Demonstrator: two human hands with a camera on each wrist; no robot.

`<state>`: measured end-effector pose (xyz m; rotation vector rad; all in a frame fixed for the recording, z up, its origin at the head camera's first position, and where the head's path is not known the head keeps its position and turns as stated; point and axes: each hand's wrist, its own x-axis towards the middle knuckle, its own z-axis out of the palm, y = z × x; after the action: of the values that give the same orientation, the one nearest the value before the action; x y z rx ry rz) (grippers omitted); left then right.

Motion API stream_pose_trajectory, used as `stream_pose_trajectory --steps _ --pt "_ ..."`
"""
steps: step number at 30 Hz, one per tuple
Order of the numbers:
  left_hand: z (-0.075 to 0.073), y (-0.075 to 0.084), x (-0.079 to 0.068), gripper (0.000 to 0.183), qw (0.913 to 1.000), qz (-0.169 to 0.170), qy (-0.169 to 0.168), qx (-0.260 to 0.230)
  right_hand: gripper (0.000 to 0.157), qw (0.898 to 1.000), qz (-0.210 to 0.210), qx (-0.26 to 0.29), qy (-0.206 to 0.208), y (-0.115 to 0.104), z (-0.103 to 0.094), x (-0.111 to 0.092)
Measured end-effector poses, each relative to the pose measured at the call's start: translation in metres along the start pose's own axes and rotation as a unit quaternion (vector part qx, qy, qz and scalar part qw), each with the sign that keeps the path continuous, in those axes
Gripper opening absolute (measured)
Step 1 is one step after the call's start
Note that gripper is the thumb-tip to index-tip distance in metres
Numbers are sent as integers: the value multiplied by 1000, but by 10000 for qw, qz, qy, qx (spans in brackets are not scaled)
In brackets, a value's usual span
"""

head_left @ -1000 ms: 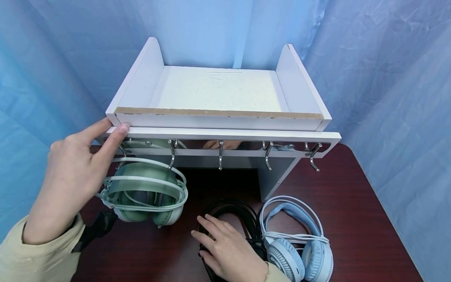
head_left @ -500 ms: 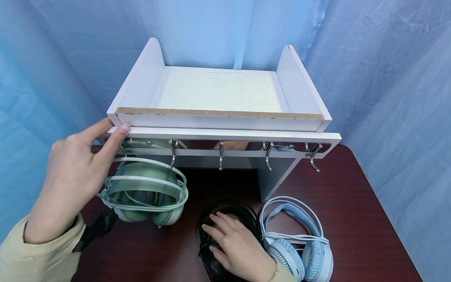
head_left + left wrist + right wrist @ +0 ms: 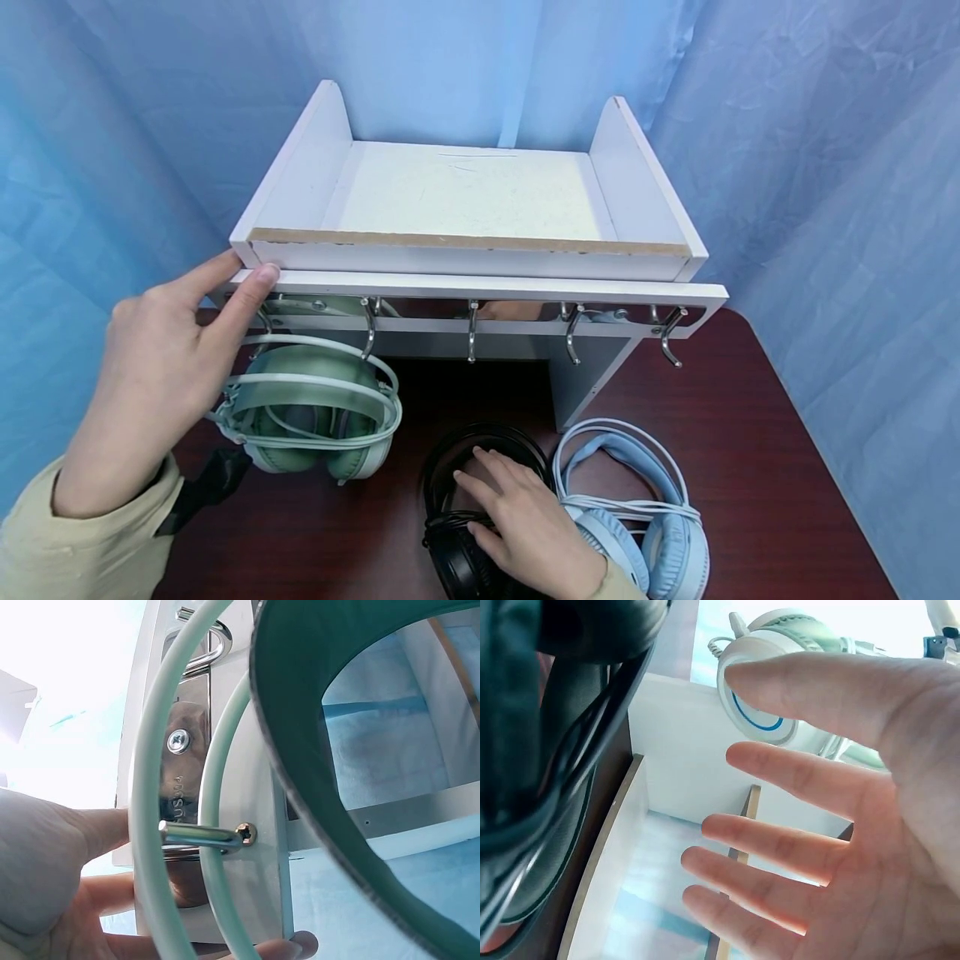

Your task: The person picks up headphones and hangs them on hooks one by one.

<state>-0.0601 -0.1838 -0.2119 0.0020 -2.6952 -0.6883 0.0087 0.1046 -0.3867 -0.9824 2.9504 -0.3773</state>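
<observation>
My left hand grips the left end of the white shelf rack, thumb on the front edge and fingers round the side. Just beside it, pale green headphones hang from the leftmost hooks; in the left wrist view their green band passes in front of the hook rail. My right hand, fingers spread and extended, is over the black headphones on the table and hides part of them. The right wrist view shows that hand's palm with nothing held, the black headphones at the left.
Light blue headphones with white cables lie right beside the black pair. Several metal hooks stick out from the rack's front rail. The dark red table extends to the right, and a blue curtain surrounds the back and sides.
My right hand has shifted right across the black headphones, baring more of their left side. The left hand stays on the rack's corner.
</observation>
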Motion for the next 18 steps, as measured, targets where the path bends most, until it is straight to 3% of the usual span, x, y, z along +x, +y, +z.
stream_pose_trajectory --steps 18 --pt "0 -3 1 51 9999 32 -73 -92 60 9944 1055 -19 36 10 2 -13"
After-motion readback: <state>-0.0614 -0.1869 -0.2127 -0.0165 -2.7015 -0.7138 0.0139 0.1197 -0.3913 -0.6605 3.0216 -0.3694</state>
